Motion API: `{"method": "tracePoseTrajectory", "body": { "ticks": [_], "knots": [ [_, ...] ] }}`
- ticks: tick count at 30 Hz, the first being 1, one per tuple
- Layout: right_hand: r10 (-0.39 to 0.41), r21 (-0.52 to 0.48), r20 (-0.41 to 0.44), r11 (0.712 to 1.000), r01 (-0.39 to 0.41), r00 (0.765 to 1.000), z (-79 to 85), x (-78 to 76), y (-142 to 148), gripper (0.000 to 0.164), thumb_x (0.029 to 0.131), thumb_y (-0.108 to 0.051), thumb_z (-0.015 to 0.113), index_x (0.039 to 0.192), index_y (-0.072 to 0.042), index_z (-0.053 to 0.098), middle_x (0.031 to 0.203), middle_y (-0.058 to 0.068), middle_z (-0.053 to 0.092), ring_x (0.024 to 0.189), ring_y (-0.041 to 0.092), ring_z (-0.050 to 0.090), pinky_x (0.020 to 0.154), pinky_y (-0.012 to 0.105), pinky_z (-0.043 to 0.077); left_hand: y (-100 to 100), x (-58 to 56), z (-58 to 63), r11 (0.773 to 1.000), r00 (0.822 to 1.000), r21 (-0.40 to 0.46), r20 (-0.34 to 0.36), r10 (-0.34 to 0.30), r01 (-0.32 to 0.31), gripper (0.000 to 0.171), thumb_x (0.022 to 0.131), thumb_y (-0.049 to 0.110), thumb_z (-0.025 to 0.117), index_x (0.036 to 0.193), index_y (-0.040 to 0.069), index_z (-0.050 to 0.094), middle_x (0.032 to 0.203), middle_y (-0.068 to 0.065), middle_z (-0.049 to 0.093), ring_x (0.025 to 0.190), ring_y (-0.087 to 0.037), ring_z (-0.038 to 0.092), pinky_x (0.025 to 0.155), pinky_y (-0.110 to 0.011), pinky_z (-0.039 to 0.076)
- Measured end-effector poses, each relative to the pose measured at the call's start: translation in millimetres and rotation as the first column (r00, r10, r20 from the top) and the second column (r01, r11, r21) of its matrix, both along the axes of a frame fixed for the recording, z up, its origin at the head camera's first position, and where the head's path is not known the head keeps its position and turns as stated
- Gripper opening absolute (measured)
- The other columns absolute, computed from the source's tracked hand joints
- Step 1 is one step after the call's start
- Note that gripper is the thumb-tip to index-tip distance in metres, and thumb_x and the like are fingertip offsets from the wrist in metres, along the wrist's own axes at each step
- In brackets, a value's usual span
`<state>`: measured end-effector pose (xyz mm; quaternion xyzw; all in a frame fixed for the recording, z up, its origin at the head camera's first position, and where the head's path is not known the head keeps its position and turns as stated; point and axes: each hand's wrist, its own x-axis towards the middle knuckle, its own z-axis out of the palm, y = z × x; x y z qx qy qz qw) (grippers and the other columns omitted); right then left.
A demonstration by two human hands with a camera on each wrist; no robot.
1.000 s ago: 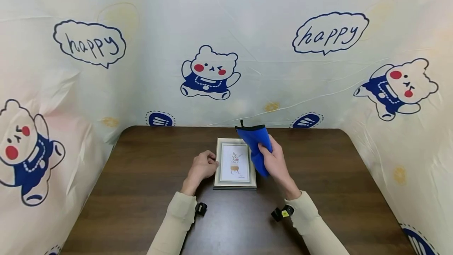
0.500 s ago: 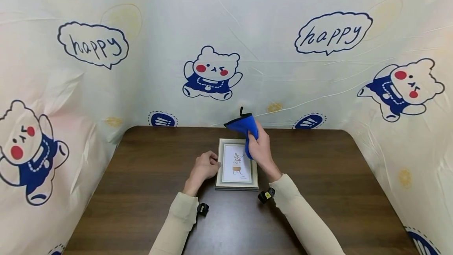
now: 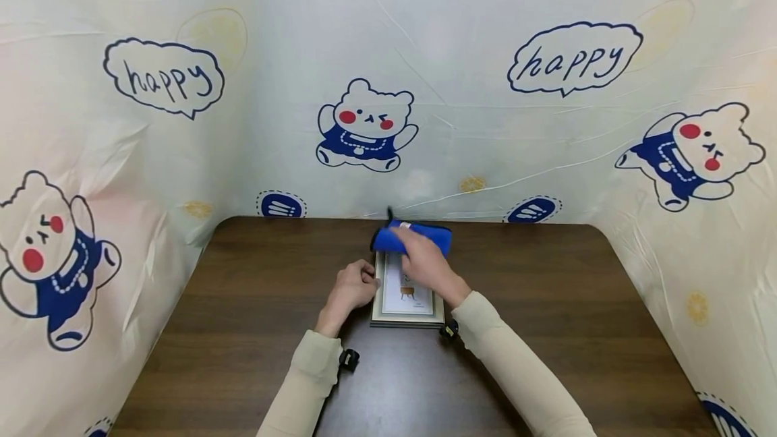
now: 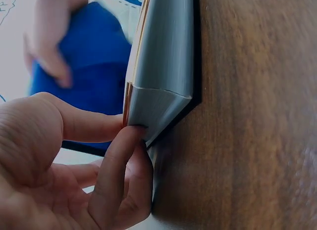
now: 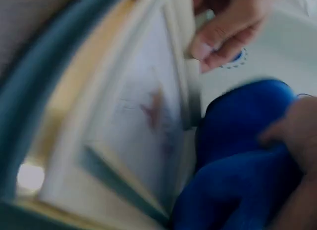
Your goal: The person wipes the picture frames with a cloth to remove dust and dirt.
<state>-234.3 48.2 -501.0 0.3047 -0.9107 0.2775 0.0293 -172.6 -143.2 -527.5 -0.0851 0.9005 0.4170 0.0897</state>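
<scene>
A cream picture frame [image 3: 440, 312] with a plant print lies flat on the table. At its left edge, my left hand [image 3: 352, 285] grips the rim; the left wrist view shows thumb and curled forefinger meeting at a corner of the frame [image 4: 166, 47]. My right hand [image 3: 427, 265] holds a blue cloth [image 3: 438, 235] with black trim and a hanging loop over the frame's far end, covering the top of the print. In the right wrist view the thumb lies on the bunched cloth [image 5: 242, 165], blurred; its other fingers are hidden.
The dark wooden table [image 3: 243, 329] extends on both sides of the frame. A pale curtain [image 3: 461, 140] printed with bears stands behind it and at the sides. A small black wrist camera [image 3: 349, 360] sits at the left cuff.
My right hand has carried the cloth leftward and lowered it from beside and above the frame onto its far end. My left hand has stayed at the left edge.
</scene>
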Motion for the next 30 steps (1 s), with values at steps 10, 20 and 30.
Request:
{"method": "tracePoseTrajectory", "body": {
  "ticks": [10,20,30],
  "knots": [
    [0.129,0.390,0.108,0.907,-0.161,0.986,-9.8,12.3,-7,0.065,0.092,0.004,0.072,0.154,-0.008,0.057,0.165,0.009,0.049,0.158,0.033,0.037,0.127,0.051,0.034,0,-3.4,0.5,0.999,0.999,-0.037,0.036,0.005,-0.004,0.029,0.097,0.018,0.072,0.123,0.008,0.067,0.093,-0.006,0.060,0.083,-0.023,0.057,0.068,-0.035,0.043],
    [0.158,0.517,-0.063,0.850,-0.104,0.985,-13.6,16.5,-5,0.056,0.094,-0.016,0.082,0.147,-0.010,0.064,0.156,0.009,0.059,0.152,0.032,0.049,0.122,0.047,0.041,2,-1.7,0.5,0.999,1.000,-0.032,0.022,0.014,-0.013,0.028,0.097,0.018,0.073,0.123,0.009,0.070,0.099,-0.005,0.069,0.090,-0.022,0.063,0.078,-0.038,0.052],
    [0.147,0.550,-0.052,0.830,-0.094,0.988,-13.3,17.5,2,0.056,0.095,-0.022,0.082,0.147,-0.011,0.064,0.156,0.007,0.059,0.153,0.031,0.047,0.124,0.047,0.039,2,0.2,0.2,1.000,1.000,-0.020,0.016,0.018,-0.017,0.023,0.096,0.017,0.075,0.117,0.009,0.070,0.099,-0.005,0.070,0.089,-0.020,0.065,0.078,-0.037,0.053]
  ]
}}
